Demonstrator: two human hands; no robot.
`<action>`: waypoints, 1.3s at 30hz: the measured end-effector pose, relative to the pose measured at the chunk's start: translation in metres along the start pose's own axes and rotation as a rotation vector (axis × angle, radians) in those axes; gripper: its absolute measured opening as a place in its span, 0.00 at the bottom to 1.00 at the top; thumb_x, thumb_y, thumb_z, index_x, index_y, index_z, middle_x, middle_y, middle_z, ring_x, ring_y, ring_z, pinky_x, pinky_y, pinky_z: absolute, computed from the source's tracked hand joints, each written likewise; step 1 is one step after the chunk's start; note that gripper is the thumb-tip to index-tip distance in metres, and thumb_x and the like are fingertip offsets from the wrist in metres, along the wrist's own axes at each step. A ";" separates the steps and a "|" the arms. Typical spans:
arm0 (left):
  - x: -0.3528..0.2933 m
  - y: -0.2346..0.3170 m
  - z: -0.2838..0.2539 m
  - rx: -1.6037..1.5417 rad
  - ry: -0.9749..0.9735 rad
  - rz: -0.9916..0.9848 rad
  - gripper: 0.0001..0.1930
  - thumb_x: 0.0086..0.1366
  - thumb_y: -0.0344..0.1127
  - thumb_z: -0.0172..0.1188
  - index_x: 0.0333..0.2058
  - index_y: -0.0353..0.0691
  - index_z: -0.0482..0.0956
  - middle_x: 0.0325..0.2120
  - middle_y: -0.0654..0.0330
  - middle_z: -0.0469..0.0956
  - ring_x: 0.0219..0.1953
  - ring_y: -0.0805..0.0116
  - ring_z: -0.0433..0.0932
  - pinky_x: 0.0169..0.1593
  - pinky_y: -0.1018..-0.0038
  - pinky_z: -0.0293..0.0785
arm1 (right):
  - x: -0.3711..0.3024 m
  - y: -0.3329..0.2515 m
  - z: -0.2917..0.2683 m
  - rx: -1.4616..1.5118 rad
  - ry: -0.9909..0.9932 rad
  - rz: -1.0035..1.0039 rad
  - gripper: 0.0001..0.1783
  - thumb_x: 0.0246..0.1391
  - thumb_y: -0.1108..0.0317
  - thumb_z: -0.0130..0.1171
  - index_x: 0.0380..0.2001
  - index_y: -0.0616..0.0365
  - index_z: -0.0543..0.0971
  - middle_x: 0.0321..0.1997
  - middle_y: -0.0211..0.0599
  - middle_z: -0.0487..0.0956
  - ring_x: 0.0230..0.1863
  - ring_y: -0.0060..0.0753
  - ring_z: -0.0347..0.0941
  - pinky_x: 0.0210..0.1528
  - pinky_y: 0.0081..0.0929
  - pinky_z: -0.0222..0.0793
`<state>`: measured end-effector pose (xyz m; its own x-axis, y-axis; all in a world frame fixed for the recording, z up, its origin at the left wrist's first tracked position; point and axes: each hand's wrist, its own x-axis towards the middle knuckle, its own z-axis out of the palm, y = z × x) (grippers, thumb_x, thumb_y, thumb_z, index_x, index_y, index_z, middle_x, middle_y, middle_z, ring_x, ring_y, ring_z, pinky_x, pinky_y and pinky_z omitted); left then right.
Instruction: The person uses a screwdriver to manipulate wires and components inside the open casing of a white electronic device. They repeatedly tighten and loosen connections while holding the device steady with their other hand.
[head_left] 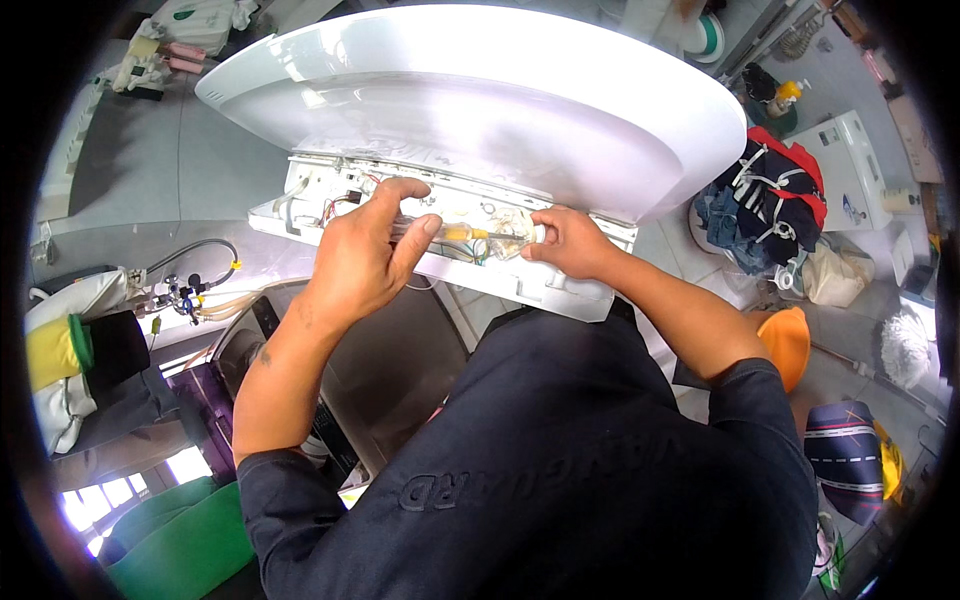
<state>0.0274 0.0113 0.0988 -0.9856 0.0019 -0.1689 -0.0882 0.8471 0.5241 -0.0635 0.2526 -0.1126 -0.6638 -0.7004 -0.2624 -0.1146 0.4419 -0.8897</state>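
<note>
In the head view, a long white appliance housing (540, 290) lies across in front of me, with coloured wires inside. Behind it stands a large curved white cover (500, 50). My left hand (362, 255) grips a screwdriver (456, 232) with a clear yellow handle, its thumb and forefinger stretched along it. The shaft points right, toward my right hand (572, 244). That hand pinches a small white part (541, 233) between thumb and fingers, at the right end of the housing. Whether the screwdriver's tip touches the part, I cannot tell.
A dark grey tub (390, 350) stands below the housing. Hoses with a blue valve fitting (183, 298) lie at the left. Clothes (775, 195) are heaped at the right, near an orange rounded object (783, 348). A green cloth-like item (185, 545) is at the lower left.
</note>
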 end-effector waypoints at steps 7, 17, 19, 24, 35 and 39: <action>0.000 -0.003 0.001 0.035 0.093 0.277 0.14 0.69 0.32 0.62 0.52 0.35 0.77 0.36 0.51 0.79 0.35 0.61 0.81 0.39 0.70 0.78 | 0.000 0.000 -0.001 -0.002 -0.008 -0.012 0.33 0.50 0.54 0.75 0.55 0.63 0.81 0.38 0.43 0.78 0.36 0.37 0.76 0.41 0.34 0.73; -0.006 -0.018 -0.014 -0.093 0.014 0.099 0.12 0.70 0.32 0.61 0.48 0.32 0.81 0.37 0.54 0.79 0.38 0.66 0.80 0.43 0.72 0.76 | -0.003 -0.009 -0.004 0.002 -0.010 0.010 0.30 0.50 0.55 0.75 0.53 0.59 0.82 0.35 0.41 0.78 0.34 0.35 0.75 0.39 0.33 0.71; -0.008 -0.025 -0.022 -0.077 0.020 0.084 0.13 0.70 0.32 0.61 0.49 0.32 0.82 0.38 0.53 0.79 0.40 0.65 0.80 0.46 0.71 0.75 | -0.003 -0.010 -0.004 0.029 -0.013 -0.001 0.29 0.49 0.55 0.75 0.52 0.58 0.83 0.35 0.40 0.77 0.33 0.35 0.74 0.38 0.33 0.70; -0.007 -0.059 -0.035 -0.113 0.029 -0.002 0.17 0.70 0.33 0.59 0.54 0.34 0.82 0.43 0.54 0.81 0.47 0.63 0.78 0.54 0.70 0.72 | -0.003 -0.007 -0.003 0.009 -0.013 0.008 0.29 0.50 0.57 0.76 0.53 0.60 0.82 0.33 0.35 0.74 0.31 0.28 0.70 0.35 0.30 0.67; 0.027 -0.178 -0.007 -0.283 -0.048 -0.301 0.17 0.68 0.29 0.60 0.54 0.38 0.83 0.49 0.60 0.85 0.49 0.71 0.79 0.57 0.72 0.72 | -0.002 -0.007 -0.002 0.030 -0.025 0.052 0.29 0.49 0.55 0.75 0.51 0.59 0.83 0.33 0.37 0.74 0.32 0.32 0.71 0.36 0.32 0.67; 0.046 -0.202 0.013 -0.302 -0.076 -0.372 0.16 0.67 0.28 0.61 0.53 0.39 0.84 0.47 0.62 0.85 0.47 0.72 0.80 0.55 0.72 0.73 | -0.002 -0.003 -0.002 0.039 -0.022 0.025 0.29 0.50 0.56 0.75 0.52 0.60 0.83 0.33 0.37 0.75 0.32 0.31 0.71 0.36 0.32 0.68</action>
<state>0.0019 -0.1527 -0.0252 -0.8668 -0.2236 -0.4456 -0.4819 0.6051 0.6337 -0.0629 0.2537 -0.1085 -0.6497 -0.7017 -0.2924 -0.0690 0.4374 -0.8966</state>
